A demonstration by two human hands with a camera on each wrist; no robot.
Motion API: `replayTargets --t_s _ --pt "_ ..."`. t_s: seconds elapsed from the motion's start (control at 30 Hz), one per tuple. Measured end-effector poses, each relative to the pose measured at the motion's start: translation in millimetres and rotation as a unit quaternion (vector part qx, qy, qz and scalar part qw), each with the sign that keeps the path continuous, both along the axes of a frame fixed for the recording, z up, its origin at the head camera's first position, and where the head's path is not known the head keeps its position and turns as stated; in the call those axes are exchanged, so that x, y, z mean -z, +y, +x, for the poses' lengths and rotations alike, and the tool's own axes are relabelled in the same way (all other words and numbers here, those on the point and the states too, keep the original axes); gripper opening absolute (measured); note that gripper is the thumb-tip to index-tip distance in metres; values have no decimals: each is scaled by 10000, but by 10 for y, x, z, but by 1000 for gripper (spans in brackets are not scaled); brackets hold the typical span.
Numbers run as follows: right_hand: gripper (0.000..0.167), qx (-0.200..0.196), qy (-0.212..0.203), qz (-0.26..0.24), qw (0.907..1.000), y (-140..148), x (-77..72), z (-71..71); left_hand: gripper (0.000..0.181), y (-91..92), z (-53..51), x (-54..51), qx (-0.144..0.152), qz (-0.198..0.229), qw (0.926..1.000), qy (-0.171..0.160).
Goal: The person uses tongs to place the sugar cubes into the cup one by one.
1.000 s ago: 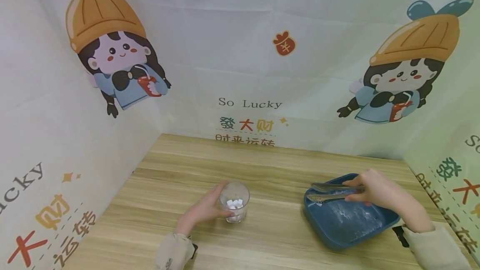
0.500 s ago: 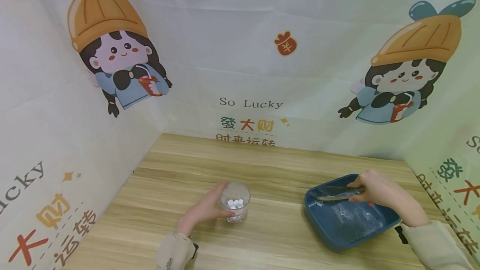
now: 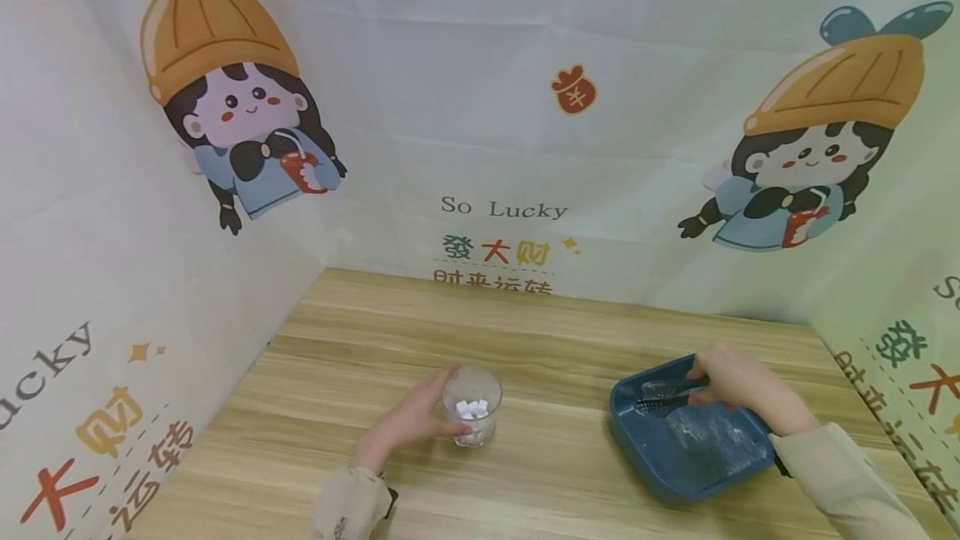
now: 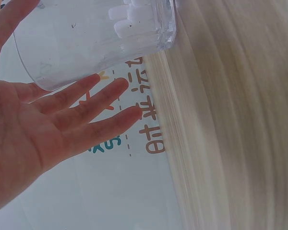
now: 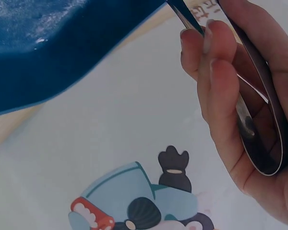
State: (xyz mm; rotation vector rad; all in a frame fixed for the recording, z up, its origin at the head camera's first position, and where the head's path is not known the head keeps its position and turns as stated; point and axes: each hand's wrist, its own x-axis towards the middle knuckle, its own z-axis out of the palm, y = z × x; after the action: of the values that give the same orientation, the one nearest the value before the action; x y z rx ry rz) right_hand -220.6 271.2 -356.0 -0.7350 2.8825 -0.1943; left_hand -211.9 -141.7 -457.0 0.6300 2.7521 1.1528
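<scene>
My left hand (image 3: 420, 412) holds a clear drinking glass (image 3: 471, 432) between thumb and index finger. The other fingers are spread straight, as the left wrist view shows. Several white cubes (image 4: 134, 21) lie at the bottom of the glass, which stands upright on the table. To the right, my right hand (image 3: 742, 377) grips metal tongs (image 3: 671, 394), their bent end (image 5: 273, 158) near the palm. The perforated tong tips are low inside the dark blue tray (image 3: 651, 477), at its left side. Whether anything sits between the tips cannot be made out.
The wooden table (image 3: 540, 473) extends between the glass and the tray. Printed cloth walls (image 3: 480, 107) enclose the table at the back and on both sides. The tray's raised rim surrounds the tong tips.
My right hand has shifted slightly left and the tongs have dropped deeper into the tray, their tips drawing closer together. My left hand and the glass have hardly moved.
</scene>
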Motion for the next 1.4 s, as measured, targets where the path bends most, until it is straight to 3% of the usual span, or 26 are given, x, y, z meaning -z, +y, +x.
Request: replayTargets --t_s 0.33,0.7,1.4 --pt "27 -28 -24 59 10000 -26 116 -61 91 4 7 -2 44 -2 10000 21" --pt "11 -92 -16 -99 9999 -31 165 -56 91 -2 9 17 60 -16 10000 60" --pt "24 58 -374 -248 9990 28 131 -28 89 -11 25 -14 81 -1 9999 83"
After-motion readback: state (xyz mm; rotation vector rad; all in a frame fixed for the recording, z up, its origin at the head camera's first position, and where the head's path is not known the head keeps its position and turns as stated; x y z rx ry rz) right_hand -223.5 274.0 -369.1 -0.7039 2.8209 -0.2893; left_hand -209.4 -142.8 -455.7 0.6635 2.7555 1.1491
